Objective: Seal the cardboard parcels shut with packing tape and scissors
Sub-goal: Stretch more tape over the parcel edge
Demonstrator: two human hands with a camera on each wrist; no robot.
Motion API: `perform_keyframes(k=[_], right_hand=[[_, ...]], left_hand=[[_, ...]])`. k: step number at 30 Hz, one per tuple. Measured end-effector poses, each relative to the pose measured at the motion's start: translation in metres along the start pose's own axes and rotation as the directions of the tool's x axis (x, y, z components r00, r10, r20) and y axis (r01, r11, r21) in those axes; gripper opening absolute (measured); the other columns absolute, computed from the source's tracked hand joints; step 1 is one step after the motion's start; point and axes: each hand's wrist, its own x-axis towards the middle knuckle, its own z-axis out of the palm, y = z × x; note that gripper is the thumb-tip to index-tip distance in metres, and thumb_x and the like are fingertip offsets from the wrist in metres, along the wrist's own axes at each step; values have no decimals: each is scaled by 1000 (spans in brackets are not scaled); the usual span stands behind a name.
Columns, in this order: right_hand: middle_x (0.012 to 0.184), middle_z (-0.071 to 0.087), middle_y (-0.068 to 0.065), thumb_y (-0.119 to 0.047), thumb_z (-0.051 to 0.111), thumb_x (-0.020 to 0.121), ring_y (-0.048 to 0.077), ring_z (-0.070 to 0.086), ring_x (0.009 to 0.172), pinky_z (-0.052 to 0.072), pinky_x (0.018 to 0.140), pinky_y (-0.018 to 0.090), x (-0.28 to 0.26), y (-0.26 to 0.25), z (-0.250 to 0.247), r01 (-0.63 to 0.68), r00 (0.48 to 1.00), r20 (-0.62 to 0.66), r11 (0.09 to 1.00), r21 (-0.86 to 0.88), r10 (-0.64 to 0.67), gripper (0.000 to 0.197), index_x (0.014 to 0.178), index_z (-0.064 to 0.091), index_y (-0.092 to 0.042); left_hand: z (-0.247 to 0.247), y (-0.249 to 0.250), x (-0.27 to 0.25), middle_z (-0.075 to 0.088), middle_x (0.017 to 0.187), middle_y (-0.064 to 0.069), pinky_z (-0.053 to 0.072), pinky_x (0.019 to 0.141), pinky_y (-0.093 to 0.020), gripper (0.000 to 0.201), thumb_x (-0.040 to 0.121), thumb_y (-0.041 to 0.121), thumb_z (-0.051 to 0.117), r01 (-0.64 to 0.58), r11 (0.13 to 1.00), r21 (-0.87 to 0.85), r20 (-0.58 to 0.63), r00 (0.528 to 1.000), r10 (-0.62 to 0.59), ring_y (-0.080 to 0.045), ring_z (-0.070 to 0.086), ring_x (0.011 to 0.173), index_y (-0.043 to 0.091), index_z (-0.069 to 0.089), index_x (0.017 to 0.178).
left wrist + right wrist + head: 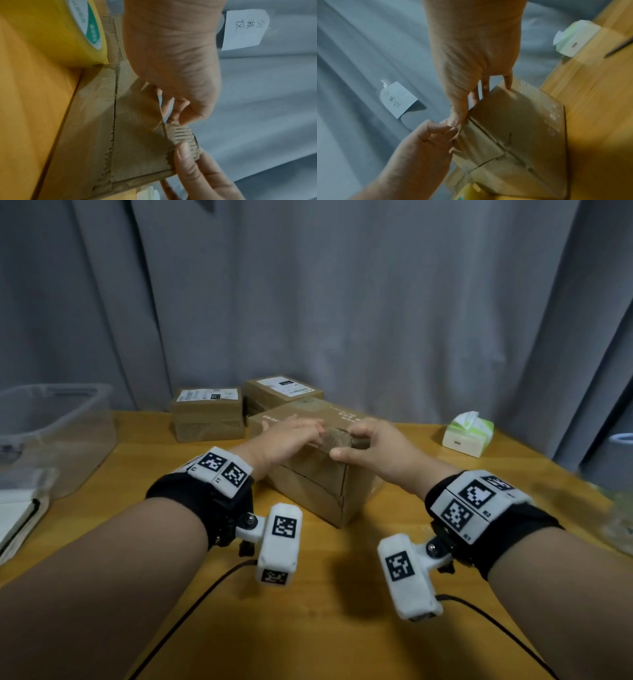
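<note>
A brown cardboard parcel [318, 487] stands mid-table with its seamed end towards me. At its top near edge a torn strip of corrugated cardboard [337, 438] sticks up. My left hand [308, 429] lies over the parcel top and pinches one end of the strip [181, 134] between thumb and fingers. My right hand [346, 445] pinches the other end, thumb [183, 150] on the ribbed face and fingers over the top edge [508, 83]. A yellow tape roll [51, 31] lies on the table against the parcel's left side. No scissors are clearly in view.
Two labelled parcels [207, 414] [281, 393] stand behind at the curtain. A clear plastic bin [54, 422] and a notebook [17, 508] are at the left, a tissue pack [467, 434] at the right. A dark pointed object [618, 48] lies right of the parcel. Cables [191, 607] cross the near table.
</note>
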Motion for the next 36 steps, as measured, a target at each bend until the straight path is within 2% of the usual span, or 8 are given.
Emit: perform_keyframes(k=[2,5,9,14,20,30,33,36], right_hand=[[85,59,-4,-32,72,84,9,55,80,44,78,20,4,7,-6,-1,1000,-13,1000,-5,1,20,88,65,-13],[117,61,-13,-50,48,93,17,49,120,28,109,46,14,20,-17,-123,988,-117,965,-232,98,25,106,63,-36],[160,14,4,-66,34,91,33,11,145,7,116,50,22,28,-19,-328,936,-47,818,-473,349,54,143,28,-52],[149,21,11,-81,43,75,40,28,136,29,112,46,25,38,-12,-436,898,-79,857,-273,432,73,141,26,-56],[135,40,11,-92,33,62,32,44,124,42,99,47,26,35,-7,-445,894,-148,793,-416,423,90,135,35,-40],[134,43,18,-82,32,78,36,49,118,43,93,45,31,14,-4,-543,828,-232,627,-558,511,86,146,22,-29],[140,36,18,-70,36,86,37,39,128,34,101,46,31,8,2,-509,854,-254,630,-587,454,77,145,27,-20],[153,24,20,-58,30,91,43,23,139,18,113,55,39,0,15,-428,894,-171,682,-593,413,67,145,33,-18]], left_hand=[[1,-8,4,51,131,17,-12,113,-56,22,87,44,56,-25,1000,4,-11,1000,25,-11,30,135,30,63,72],[-1,-18,11,53,116,23,7,115,-54,31,81,56,58,-76,996,-46,-13,997,75,-4,43,121,28,64,70],[-5,-23,25,48,126,6,20,115,-47,27,91,41,56,-93,994,-58,14,995,94,-11,41,122,14,58,85],[0,-27,36,33,139,-2,27,112,-40,31,92,47,50,-43,998,47,47,998,41,-20,28,133,23,41,109],[14,-21,38,-6,159,-8,-1,116,-38,43,100,40,35,76,997,20,6,997,-76,-19,-13,146,20,32,138],[11,-7,33,13,155,0,28,110,-35,64,88,59,48,177,983,42,30,984,-178,-20,28,137,25,31,140],[5,-9,23,37,146,-4,31,111,-41,44,100,44,32,136,977,-164,-33,989,-143,-20,36,134,20,42,137],[-1,-14,11,55,123,-4,47,96,-35,30,101,27,40,131,945,-301,-103,980,-169,-20,53,112,19,52,128]])
